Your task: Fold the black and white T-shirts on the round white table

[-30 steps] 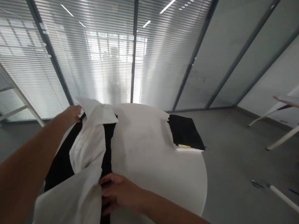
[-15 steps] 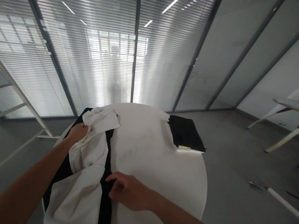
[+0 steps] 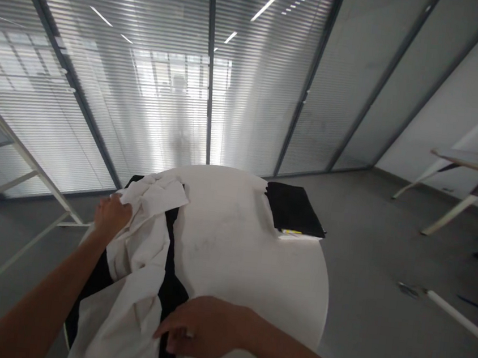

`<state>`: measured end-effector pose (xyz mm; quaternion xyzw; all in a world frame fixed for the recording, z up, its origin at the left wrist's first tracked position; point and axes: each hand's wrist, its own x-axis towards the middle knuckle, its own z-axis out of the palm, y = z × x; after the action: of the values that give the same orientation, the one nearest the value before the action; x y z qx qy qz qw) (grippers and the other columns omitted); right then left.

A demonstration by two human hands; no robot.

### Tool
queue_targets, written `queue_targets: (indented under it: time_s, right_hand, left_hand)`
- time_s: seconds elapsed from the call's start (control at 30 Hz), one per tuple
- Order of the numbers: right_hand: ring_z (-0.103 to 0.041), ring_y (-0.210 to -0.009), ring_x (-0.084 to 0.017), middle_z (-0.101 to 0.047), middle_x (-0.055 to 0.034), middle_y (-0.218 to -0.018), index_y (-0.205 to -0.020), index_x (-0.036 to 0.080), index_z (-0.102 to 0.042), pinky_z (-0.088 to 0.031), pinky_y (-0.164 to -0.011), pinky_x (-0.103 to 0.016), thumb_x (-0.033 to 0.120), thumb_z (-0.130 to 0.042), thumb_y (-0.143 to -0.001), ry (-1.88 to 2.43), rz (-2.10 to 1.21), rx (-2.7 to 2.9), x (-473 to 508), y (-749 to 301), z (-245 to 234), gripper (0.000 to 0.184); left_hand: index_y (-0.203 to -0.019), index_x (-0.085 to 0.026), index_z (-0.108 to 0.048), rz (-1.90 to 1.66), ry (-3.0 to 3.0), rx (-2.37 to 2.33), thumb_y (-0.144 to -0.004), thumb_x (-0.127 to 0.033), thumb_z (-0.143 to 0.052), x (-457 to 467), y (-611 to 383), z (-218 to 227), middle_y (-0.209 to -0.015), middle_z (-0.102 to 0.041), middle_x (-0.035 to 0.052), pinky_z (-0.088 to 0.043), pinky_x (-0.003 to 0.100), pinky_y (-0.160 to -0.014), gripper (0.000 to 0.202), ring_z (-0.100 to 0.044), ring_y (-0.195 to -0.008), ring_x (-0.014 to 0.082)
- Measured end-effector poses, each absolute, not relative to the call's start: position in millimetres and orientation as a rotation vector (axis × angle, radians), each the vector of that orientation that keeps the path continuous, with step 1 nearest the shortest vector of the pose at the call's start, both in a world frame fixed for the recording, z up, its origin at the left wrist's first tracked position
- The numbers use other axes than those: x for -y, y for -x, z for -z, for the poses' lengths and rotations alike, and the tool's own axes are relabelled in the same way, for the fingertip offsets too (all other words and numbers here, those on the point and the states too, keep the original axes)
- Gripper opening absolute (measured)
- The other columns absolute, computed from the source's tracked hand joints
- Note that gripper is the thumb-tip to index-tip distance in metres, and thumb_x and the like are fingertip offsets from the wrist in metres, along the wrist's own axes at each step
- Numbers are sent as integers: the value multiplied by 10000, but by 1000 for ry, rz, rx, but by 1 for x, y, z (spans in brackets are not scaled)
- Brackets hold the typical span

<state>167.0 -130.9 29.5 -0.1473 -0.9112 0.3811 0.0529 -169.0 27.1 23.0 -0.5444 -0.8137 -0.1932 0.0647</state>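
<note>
Across the lower left of the round tabletop (image 3: 246, 271), our left hand (image 3: 111, 217) grasps the white cloth (image 3: 136, 259); our right hand (image 3: 201, 329) curls by the black fabric (image 3: 171, 291), its hold unclear. Uneven pulling could drag both over the edge.

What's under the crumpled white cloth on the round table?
Black fabric shows past the white cloth, lying on the round white table. The rest of the black fabric, and anything else beneath the cloth, is covered.
</note>
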Motion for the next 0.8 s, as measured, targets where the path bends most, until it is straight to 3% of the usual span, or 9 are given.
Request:
queue_targets:
  time_s: [0.07, 0.17, 0.3, 0.4, 0.5, 0.57, 0.8]
  right_hand:
    - [-659, -890, -144, -715, -27, -1046, -1188, 236, -646, -461, -792, -228, 335, -488, -939, 590, -1080, 2675, 112, -186, -28, 311]
    - [-639, -935, -175, -714, -51, -1030, -1070, 209, -685, -440, -889, -296, 278, -465, -944, 1035, -679, 2414, 71, -224, -24, 262]
    - [-576, -1070, -235, -667, -105, -1129, -1136, 183, -650, -394, -954, -364, 234, -464, -927, 1683, -114, 2049, 17, -286, -20, 284]
    - [-524, -1113, -294, -609, -133, -1201, -1238, 197, -590, -394, -917, -424, 301, -490, -917, 2004, 175, 1858, -5, -325, -20, 352]
    - [-504, -1114, -324, -574, -153, -1207, -1232, 208, -587, -396, -885, -458, 373, -542, -889, 2196, 229, 1820, -15, -344, -18, 383]
    - [-510, -1104, -315, -578, -144, -1183, -1149, 224, -627, -399, -870, -450, 348, -551, -882, 2228, 200, 1852, -19, -350, -16, 304]
    - [-612, -898, -224, -669, -87, -991, -947, 205, -663, -440, -788, -339, 291, -555, -851, 1942, -52, 1586, -50, -380, -34, 169]
  left_hand:
    - [-1313, -97, -515, 570, 1783, 2295, -846, -308, -441, -28, 144, -18, -1209, -579, 243, -424, 519, -939, 517, -516, -1181, 380]
    - [-1349, -195, -513, 550, 1947, 2112, -889, -355, -425, -24, 104, -1, -1314, -547, 160, -361, 502, -1024, 494, -473, -1236, 327]
    - [-1313, -205, -572, 489, 2094, 2076, -911, -368, -412, -16, 79, 28, -1364, -529, 140, -325, 487, -1062, 462, -436, -1282, 312]
    - [-1284, -196, -605, 501, 2085, 2083, -915, -360, -403, -14, 79, 40, -1384, -519, 146, -317, 497, -1066, 452, -428, -1293, 322]
    - [-1281, -200, -608, 513, 2083, 2091, -914, -367, -403, -15, 83, 42, -1380, -526, 138, -326, 488, -1064, 453, -431, -1293, 317]
    - [-1271, -198, -613, 520, 2078, 2089, -912, -362, -402, -15, 84, 41, -1371, -535, 133, -327, 476, -1068, 447, -440, -1287, 307]
    - [-1229, -177, -632, 559, 2075, 2034, -905, -322, -403, -13, 82, 41, -1330, -566, 137, -347, 455, -1055, 422, -472, -1261, 296]
